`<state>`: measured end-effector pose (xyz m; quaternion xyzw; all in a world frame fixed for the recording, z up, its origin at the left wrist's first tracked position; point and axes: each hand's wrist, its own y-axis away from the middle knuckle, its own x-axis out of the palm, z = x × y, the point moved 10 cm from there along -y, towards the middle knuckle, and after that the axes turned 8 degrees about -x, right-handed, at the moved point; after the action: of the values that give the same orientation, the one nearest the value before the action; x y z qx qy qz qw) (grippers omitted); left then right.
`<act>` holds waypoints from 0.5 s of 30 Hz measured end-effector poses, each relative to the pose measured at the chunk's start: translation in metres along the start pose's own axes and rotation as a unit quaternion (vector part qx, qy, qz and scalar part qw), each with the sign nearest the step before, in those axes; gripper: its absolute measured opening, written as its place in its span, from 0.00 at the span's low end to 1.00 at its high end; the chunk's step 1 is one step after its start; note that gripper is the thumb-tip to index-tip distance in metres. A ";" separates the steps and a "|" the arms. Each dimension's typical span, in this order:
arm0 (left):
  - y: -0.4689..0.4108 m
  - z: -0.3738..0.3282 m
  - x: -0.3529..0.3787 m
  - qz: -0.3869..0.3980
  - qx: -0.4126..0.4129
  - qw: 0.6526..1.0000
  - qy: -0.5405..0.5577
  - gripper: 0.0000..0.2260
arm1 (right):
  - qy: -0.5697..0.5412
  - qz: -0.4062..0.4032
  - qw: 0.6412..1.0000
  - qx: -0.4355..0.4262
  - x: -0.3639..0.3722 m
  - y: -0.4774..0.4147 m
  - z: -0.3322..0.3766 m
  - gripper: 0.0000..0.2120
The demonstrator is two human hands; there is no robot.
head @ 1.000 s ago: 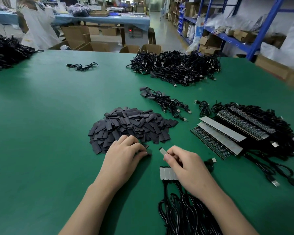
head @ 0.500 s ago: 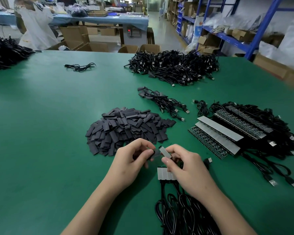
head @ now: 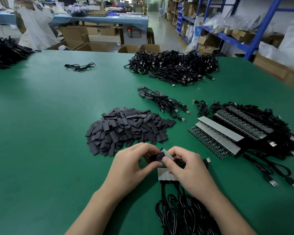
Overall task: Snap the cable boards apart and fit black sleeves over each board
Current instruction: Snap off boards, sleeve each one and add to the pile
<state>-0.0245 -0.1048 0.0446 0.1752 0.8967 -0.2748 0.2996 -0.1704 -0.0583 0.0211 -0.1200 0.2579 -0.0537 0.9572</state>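
Here we go, sleeve meeting board: the left hand (head: 132,165) pinches a black sleeve (head: 155,157) between thumb and curled fingers, its mouth turned toward the right hand (head: 188,168). The right hand pinches a single board (head: 168,154) by its edges and noses one end into the opening. Both are held low, just above the bench (head: 41,116), I'd say to steady a fiddly fit and bring it close to the eye. The board is small and oblong with a pale grey face, one end hidden by the sleeve; how deep it sits I can't tell. The sleeve is matt, flat and soft-looking, and likely needs squeezing open to take the board. Right under the right hand lies a short strip (head: 163,173) of unsnapped boards, grey side up, with cables (head: 176,214) running back toward the person, probably next in line. The sleeve pile (head: 126,128) sits just beyond the left hand, an easy reach. The full panels (head: 219,133) wait off to the right, some grey-faced, some component-side up.
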 end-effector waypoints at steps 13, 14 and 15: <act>-0.004 0.005 -0.006 -0.025 -0.030 0.995 0.090 0.07 | -0.085 -0.005 0.996 0.008 -0.002 -0.003 -0.006 0.10; -0.004 0.005 -0.004 -0.017 -0.032 0.995 0.091 0.07 | -0.092 -0.006 0.996 0.006 -0.002 -0.004 -0.006 0.09; -0.004 0.005 -0.002 -0.011 -0.033 0.995 0.091 0.07 | -0.100 -0.006 0.995 0.005 -0.002 -0.004 -0.006 0.09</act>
<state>-0.0226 -0.1112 0.0441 0.1801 0.9306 -0.2312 0.2194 -0.1757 -0.0628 0.0180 -0.1219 0.1603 -0.0480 0.9783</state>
